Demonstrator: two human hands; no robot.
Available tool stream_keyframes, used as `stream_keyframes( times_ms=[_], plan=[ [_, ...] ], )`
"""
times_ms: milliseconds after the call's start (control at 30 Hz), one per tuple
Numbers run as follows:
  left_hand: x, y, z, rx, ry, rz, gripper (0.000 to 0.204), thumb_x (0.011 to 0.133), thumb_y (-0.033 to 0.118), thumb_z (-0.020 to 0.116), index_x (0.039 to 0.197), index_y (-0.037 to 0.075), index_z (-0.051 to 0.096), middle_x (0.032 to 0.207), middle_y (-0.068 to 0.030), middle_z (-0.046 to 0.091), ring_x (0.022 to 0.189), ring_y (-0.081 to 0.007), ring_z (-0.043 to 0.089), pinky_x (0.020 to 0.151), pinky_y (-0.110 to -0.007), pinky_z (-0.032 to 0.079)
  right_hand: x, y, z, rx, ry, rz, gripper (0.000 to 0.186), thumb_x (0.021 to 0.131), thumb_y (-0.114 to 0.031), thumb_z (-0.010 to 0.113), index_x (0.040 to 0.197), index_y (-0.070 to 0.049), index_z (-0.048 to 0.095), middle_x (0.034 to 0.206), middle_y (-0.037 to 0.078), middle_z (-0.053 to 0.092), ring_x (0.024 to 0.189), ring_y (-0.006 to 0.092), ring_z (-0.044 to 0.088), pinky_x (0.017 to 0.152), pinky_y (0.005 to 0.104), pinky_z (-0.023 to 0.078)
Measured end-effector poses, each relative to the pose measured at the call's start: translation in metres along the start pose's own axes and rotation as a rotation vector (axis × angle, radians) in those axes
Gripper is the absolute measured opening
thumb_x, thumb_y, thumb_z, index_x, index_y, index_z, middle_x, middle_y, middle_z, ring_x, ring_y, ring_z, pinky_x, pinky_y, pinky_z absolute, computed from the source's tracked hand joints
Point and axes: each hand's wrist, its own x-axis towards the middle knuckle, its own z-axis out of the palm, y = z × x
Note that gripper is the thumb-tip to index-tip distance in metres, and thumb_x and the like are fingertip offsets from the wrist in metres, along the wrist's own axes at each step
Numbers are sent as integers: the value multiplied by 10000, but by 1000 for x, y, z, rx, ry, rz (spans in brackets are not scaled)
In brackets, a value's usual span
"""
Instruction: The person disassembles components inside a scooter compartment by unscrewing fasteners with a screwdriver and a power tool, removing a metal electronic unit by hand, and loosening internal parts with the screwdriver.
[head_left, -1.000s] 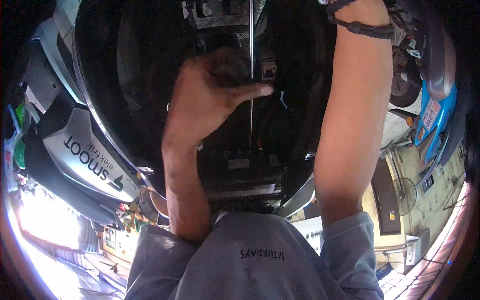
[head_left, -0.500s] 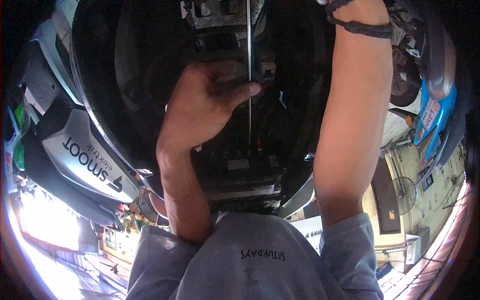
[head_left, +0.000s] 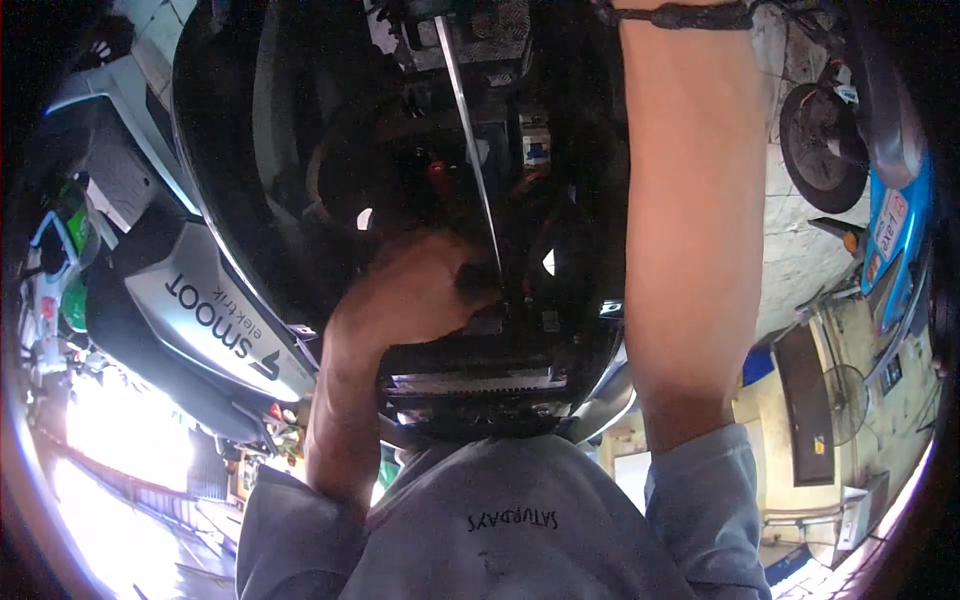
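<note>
A long shiny metal rod [head_left: 468, 140] slants down through a dark open cavity in a vehicle body [head_left: 285, 150], from the upper edge toward my left hand. My left hand [head_left: 425, 280] is low in the cavity beside the rod's lower end. Its fingers are bent, but shadow and blur hide whether they grip anything. My right forearm [head_left: 695, 200] reaches straight up along the cavity's right side, with a dark cord bracelet [head_left: 690, 16] around it. The right hand lies beyond the upper edge. Inside the cavity are a red part [head_left: 437, 175] and a small pale block [head_left: 536, 148].
A silver-grey scooter panel [head_left: 200, 300] stands close on the left. On the right are a blue scooter panel [head_left: 905, 225], a dark round wheel-like part [head_left: 822, 148] and a standing fan [head_left: 845, 400]. A dark door [head_left: 805, 410] is set in a pale wall.
My left hand has moved down, toward the rod's lower end. The rod has gone from upright to slanted, its top now further left. My view has shifted slightly.
</note>
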Motion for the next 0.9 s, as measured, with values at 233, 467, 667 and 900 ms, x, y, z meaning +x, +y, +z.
stream_keyframes(
  times_ms=[233,467,667,900],
  plan=[
    [7,-1,25,-69,72,78,302,888,261,724,1039,1,749,935,-247,725,899,-406,716,840,-486,554,-2,1,-5,-27,10,-39,171,894,-176,659,898,-62,787,820,203,707,813,371,717,733,444,578],
    [9,1,29,44,106,98,447,911,394,727,1148,16,705,1055,-248,708,1012,-452,667,944,-526,533,-3,2,-5,-62,-18,-75,168,892,-175,663,895,-62,787,816,201,706,811,371,716,731,444,577],
    [8,10,24,164,41,-49,517,903,493,707,1081,7,719,994,-264,696,980,-463,663,924,-537,533,-2,0,-6,-79,-38,-104,165,890,-174,666,893,-62,787,813,200,706,809,370,715,729,444,576],
    [4,9,16,87,-127,-50,417,877,320,698,1070,-50,687,1088,-304,655,1070,-465,624,960,-528,506,1,0,-5,-117,-56,-146,161,888,-172,669,890,-62,787,809,198,705,807,370,715,726,444,576]
  ],
)
